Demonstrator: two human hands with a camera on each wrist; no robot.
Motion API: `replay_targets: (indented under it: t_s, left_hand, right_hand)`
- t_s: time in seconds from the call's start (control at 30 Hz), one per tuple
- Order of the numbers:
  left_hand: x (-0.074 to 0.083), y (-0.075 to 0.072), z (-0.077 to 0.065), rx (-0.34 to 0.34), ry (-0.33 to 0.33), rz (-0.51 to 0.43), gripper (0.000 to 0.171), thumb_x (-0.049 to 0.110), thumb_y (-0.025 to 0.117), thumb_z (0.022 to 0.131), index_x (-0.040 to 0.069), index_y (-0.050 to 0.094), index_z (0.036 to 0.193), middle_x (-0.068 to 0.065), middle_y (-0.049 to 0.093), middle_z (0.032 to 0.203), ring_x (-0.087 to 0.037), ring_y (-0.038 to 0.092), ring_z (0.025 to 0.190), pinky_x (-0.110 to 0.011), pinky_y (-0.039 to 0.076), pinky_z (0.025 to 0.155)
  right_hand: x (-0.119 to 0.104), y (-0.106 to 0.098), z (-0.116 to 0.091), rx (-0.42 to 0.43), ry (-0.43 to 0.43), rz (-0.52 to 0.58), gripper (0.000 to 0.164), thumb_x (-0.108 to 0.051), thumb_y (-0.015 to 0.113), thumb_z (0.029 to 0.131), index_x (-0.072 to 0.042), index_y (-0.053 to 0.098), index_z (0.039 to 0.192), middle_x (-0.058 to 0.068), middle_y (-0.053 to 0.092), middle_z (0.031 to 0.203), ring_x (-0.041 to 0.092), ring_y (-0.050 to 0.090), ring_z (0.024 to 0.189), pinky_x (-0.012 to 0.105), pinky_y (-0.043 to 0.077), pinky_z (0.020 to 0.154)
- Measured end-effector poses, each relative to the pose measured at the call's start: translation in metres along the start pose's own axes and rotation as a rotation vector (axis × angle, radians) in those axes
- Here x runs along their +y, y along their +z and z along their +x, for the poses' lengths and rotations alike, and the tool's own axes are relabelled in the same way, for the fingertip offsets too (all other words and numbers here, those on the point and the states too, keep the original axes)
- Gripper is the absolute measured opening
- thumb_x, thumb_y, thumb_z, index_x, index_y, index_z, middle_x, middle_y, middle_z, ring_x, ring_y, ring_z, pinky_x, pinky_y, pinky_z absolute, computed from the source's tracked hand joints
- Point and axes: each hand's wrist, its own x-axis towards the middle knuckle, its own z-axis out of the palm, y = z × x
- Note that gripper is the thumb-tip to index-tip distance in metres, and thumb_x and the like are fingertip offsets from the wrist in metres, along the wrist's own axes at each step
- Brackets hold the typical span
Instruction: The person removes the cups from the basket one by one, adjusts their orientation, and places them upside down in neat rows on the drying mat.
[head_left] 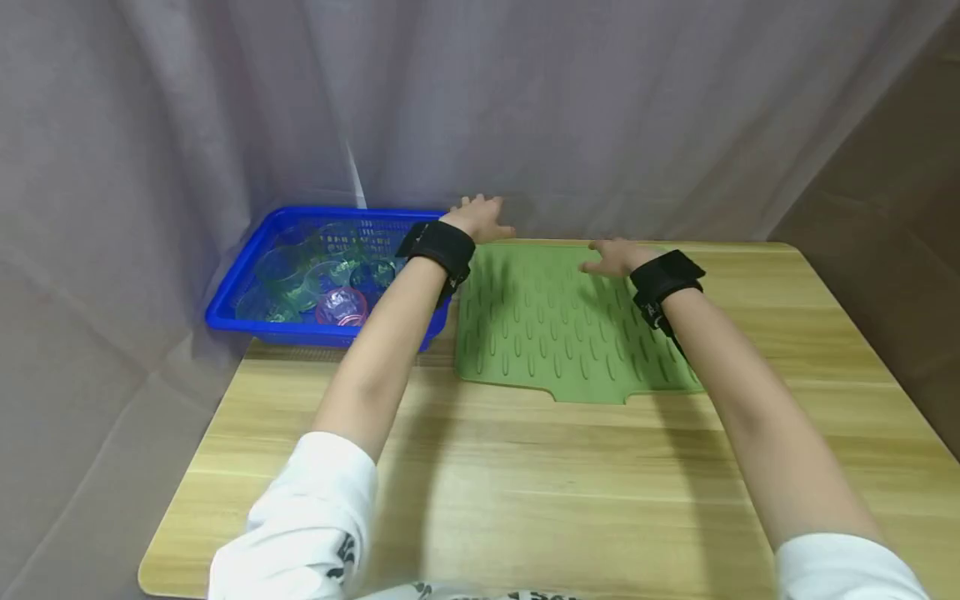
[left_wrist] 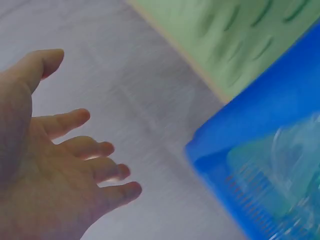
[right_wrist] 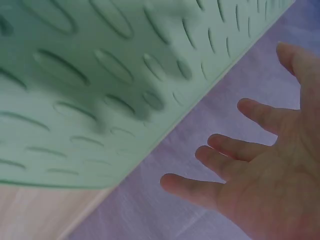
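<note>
My left hand (head_left: 478, 218) hovers past the back right corner of a blue plastic basket (head_left: 322, 335), near the table's back edge. In the left wrist view its fingers are spread and relaxed, with nothing held. Several clear cups (head_left: 281, 271) of a glassy look stand or lie in the basket, one of them with a pink tint (head_left: 342, 307). My right hand (head_left: 618, 258) is over the back right part of a green ridged mat (head_left: 540, 333), casting a shadow on it. Its fingers are loosely spread and empty in the right wrist view.
The mat lies flat on a light wooden table (head_left: 525, 483), with a tab at its front edge. Grey curtain cloth (head_left: 570, 117) hangs right behind the table and along its left side. A brown cloth (head_left: 885, 217) borders the right side. The basket overhangs the table's left edge.
</note>
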Motion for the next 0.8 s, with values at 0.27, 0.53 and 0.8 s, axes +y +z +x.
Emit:
replay_targets:
  t_s: [0.27, 0.53, 0.8]
  left_hand:
    - [-0.019, -0.024, -0.038, 0.125, 0.132, -0.072, 0.050, 0.036, 0.046, 0.102, 0.008, 0.046, 0.143, -0.013, 0.047, 0.147, -0.028, 0.050, 0.131, -0.041, 0.042, 0.110]
    - [-0.041, -0.028, -0.072, 0.209, 0.150, -0.060, 0.041, 0.033, 0.048, 0.101, 0.007, 0.059, 0.130, -0.012, 0.063, 0.127, -0.027, 0.062, 0.108, -0.042, 0.051, 0.093]
    - [-0.064, -0.011, -0.097, 0.105, 0.059, 0.017, 0.037, 0.030, 0.056, 0.097, 0.006, 0.063, 0.125, -0.013, 0.062, 0.127, -0.029, 0.062, 0.109, -0.047, 0.051, 0.096]
  right_hand:
    - [-0.007, 0.043, -0.023, 0.021, -0.125, 0.012, 0.065, -0.031, 0.048, 0.101, 0.003, 0.023, 0.151, 0.039, 0.022, 0.150, 0.056, 0.020, 0.138, 0.069, 0.026, 0.109]
    - [-0.015, 0.070, -0.060, 0.072, -0.221, -0.015, 0.064, -0.029, 0.053, 0.099, 0.003, 0.030, 0.148, 0.042, 0.027, 0.145, 0.059, 0.028, 0.133, 0.069, 0.031, 0.105]
    - [-0.030, 0.110, -0.120, 0.097, -0.262, -0.021, 0.065, -0.034, 0.056, 0.097, -0.001, 0.032, 0.148, 0.042, 0.023, 0.147, 0.061, 0.023, 0.135, 0.074, 0.027, 0.104]
